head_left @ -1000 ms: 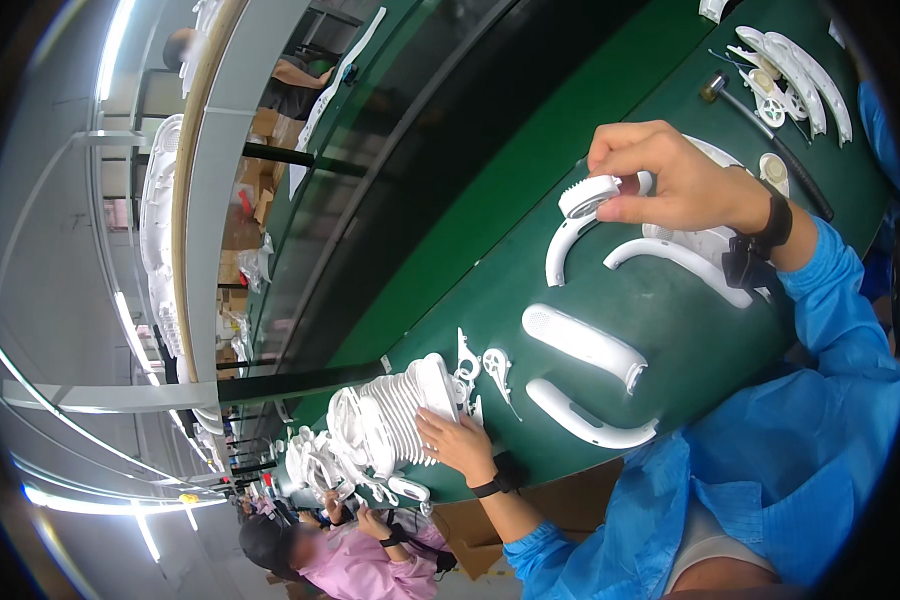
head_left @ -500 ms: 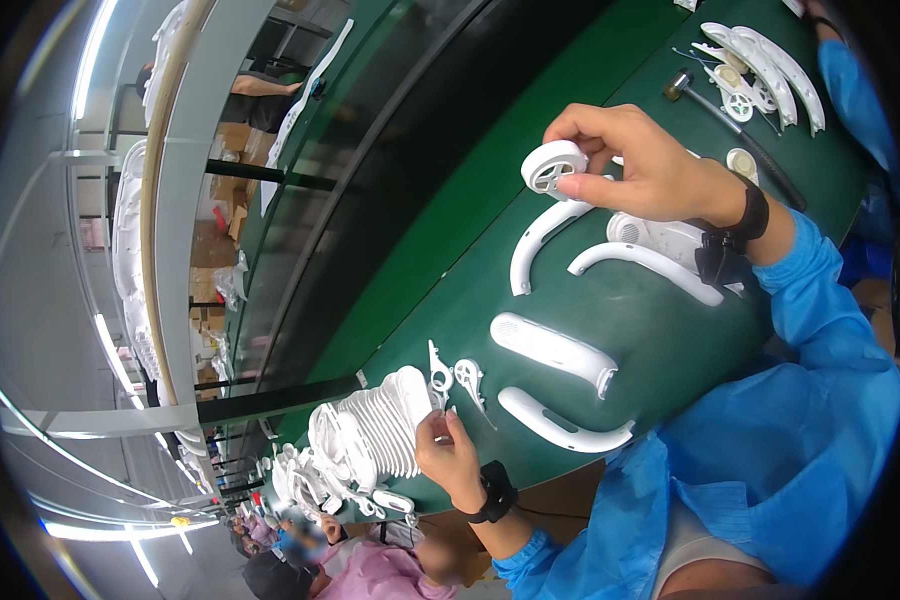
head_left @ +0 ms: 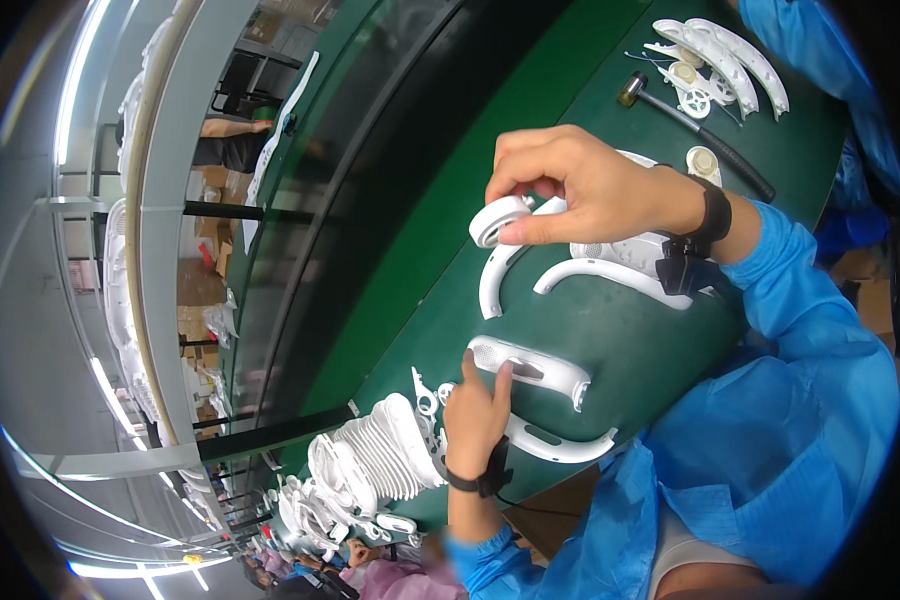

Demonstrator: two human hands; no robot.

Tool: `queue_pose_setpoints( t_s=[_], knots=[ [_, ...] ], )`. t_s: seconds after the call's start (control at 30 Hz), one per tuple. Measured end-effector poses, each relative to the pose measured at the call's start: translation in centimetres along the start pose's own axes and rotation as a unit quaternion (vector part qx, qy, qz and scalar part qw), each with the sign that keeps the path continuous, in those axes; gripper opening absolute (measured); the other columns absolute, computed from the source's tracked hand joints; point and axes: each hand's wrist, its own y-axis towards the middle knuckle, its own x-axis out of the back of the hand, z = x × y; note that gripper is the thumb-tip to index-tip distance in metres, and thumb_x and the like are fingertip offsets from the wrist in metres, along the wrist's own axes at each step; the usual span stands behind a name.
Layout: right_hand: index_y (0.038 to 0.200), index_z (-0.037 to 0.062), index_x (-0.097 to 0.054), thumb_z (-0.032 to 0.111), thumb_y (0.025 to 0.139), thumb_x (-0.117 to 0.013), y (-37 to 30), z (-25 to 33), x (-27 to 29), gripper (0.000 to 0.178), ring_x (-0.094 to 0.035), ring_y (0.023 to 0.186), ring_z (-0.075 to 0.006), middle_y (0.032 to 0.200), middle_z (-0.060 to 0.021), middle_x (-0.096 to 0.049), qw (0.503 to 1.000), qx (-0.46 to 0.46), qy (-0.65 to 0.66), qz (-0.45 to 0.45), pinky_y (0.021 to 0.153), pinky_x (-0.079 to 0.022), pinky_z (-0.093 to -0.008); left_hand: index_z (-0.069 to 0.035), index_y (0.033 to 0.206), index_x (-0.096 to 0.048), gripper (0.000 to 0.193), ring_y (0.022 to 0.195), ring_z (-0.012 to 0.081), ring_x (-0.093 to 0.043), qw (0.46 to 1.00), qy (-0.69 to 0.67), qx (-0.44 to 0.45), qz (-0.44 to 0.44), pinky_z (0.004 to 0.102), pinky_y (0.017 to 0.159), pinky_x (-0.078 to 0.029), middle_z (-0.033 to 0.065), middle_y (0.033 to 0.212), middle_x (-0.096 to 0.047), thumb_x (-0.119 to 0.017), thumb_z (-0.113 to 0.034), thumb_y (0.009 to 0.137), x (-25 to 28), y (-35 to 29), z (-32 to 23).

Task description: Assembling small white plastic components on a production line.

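My right hand pinches a small white round plastic housing between thumb and fingers, held above the green table. Lower down, my left hand has its index finger and thumb spread over the left end of a long white shell with a speckled patch; whether the fingertips touch it I cannot tell. Just beside that hand lies a curved white shell piece, partly hidden by it. Under the right hand are a slim white arc, another white arc and a perforated white piece.
A row of stacked white shells stands left of my left hand, with small white spoked parts beside it. A hammer and curved white pieces lie at the far right, near another person's blue sleeve.
My left hand has moved up and right from beside the stacked shells to the long shell, its fingers spreading. My right hand with the round housing has shifted left and slightly down.
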Motion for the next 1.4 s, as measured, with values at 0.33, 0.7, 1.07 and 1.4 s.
queue_pose_setpoints(
  t_s=[0.33, 0.7, 1.07, 1.4],
  knots=[
    [0.088, 0.0032, -0.069, 0.026, 0.080, -0.075, -0.4, 0.2, 0.1, 0.025, -0.052, 0.058, -0.0175, 0.076, -0.0065, -0.058, 0.999, 0.005, 0.028, 0.022, 0.053, -0.040, -0.0314, 0.014, 0.144, -0.023, 0.099, 0.073, 0.0417, -0.067, 0.988, 0.080, -0.122, 0.057, 0.0471, 0.070, -0.054, 0.0222, 0.085, -0.066, -0.065, -0.052, 0.082, -3.6, 2.4, -4.2],
    [0.092, -0.0025, -0.066, 0.021, 0.084, -0.073, -0.1, 0.1, 0.1, 0.026, -0.062, 0.069, -0.0172, 0.082, -0.0094, -0.061, 0.996, -0.011, 0.088, 0.017, 0.060, -0.051, -0.0285, 0.000, 0.151, 0.009, 0.101, 0.078, 0.0252, -0.064, 0.960, -0.211, -0.184, 0.014, 0.0346, 0.066, -0.054, 0.0204, 0.107, -0.055, -0.065, -0.005, 0.083, -3.0, 1.6, -4.1],
    [0.108, -0.0037, -0.059, 0.019, 0.091, -0.068, 0.0, 0.1, 0.0, 0.029, -0.067, 0.079, -0.0100, 0.091, -0.0095, -0.069, 0.957, -0.146, 0.250, 0.000, 0.068, -0.052, -0.0233, -0.002, 0.145, -0.033, 0.060, 0.111, 0.0374, -0.056, 0.476, -0.861, -0.166, 0.069, 0.0500, 0.101, -0.046, 0.0217, 0.130, -0.051, -0.050, -0.030, 0.095, -2.2, 2.4, -0.9],
    [0.105, -0.0032, -0.058, 0.017, 0.091, -0.067, 0.1, -1.0, -1.2, 0.026, -0.066, 0.080, -0.0098, 0.093, -0.0091, -0.068, 0.954, -0.175, 0.240, 0.035, 0.069, -0.052, -0.0243, 0.000, 0.135, -0.048, 0.054, 0.087, 0.0341, -0.064, 0.485, -0.861, -0.128, 0.083, 0.0412, 0.081, -0.053, 0.0225, 0.123, -0.057, -0.033, -0.038, 0.099, -2.1, 3.4, -1.5]
  ],
)
